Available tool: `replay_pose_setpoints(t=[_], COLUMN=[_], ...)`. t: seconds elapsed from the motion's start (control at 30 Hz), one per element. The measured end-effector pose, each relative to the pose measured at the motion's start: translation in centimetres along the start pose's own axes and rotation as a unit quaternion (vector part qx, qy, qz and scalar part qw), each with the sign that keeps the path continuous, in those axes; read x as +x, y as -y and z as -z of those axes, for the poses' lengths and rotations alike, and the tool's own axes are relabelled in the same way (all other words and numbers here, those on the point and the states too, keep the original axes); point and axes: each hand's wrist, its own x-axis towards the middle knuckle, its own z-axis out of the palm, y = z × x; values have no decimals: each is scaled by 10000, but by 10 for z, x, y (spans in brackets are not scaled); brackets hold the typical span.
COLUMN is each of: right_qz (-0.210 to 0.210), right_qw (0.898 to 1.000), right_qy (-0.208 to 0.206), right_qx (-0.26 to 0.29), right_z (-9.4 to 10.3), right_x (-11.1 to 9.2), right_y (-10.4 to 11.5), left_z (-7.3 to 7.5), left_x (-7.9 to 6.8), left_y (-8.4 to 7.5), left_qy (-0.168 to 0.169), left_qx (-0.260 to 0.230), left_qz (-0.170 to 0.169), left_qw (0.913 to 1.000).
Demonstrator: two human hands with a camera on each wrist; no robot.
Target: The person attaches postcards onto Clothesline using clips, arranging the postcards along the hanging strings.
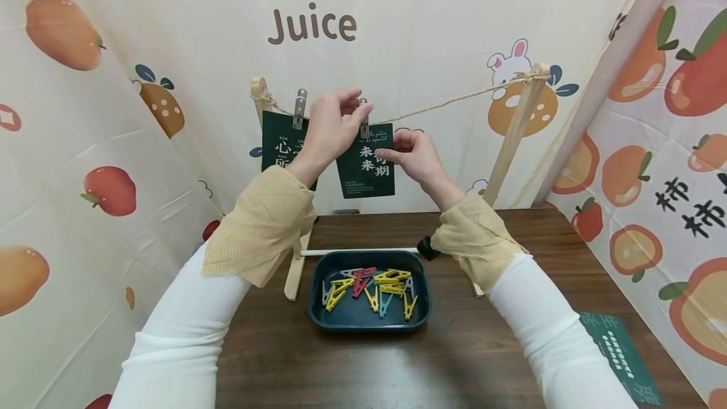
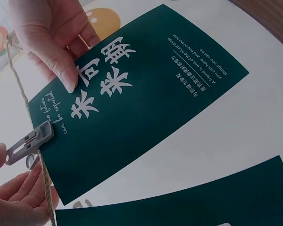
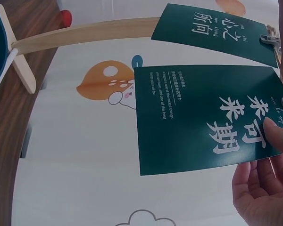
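A dark green card with white characters (image 1: 369, 175) hangs from the rope (image 1: 449, 104) under a grey metal clip (image 2: 32, 141). My right hand (image 1: 417, 156) pinches this card at its right edge, thumb on the printed face and fingers behind. My left hand (image 1: 332, 128) is up at the clip, its thumb tip beside the handle end and its fingers spread apart behind the rope. To the left hangs a second green card (image 3: 212, 35), held by another metal clip (image 1: 300, 109) and partly hidden by my left hand in the head view.
Wooden posts (image 1: 514, 131) hold up the rope at both ends. Below, a dark blue tray (image 1: 372, 326) with several coloured clothespins stands on the brown table (image 1: 454, 358). Another green card (image 1: 619, 355) lies at the right, partly covered by my right sleeve. Fruit-printed curtains surround the table.
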Motion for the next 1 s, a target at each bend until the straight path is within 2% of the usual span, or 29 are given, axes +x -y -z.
replay_pose_setpoints(t=[0.13, 0.23, 0.43, 0.7, 0.83, 1.0], right_qz=[223, 261, 118, 155, 165, 195], right_qw=[9997, 9996, 9996, 9994, 9994, 9994], right_qy=[92, 127, 42, -55, -105, -77], right_qx=[-4, -62, -240, -317, -274, -286], right_z=[1, 2, 6, 16, 21, 26], right_x=[-1, -3, -8, -16, -21, -31], right_y=[-2, -4, -10, -21, -28, -38], left_z=[-1, 0, 3, 5, 2, 0], left_x=[-2, -5, -13, -30, -40, -53], left_y=[0, 0, -3, -4, -3, 1], left_qy=[-195, -480, -1002, -1271, -1378, -1525], left_qx=[-38, -285, -976, -1668, -1804, -1673], left_qz=[-87, -238, -537, -726, -951, -1207], left_qw=[9998, 9982, 9887, 9751, 9692, 9665])
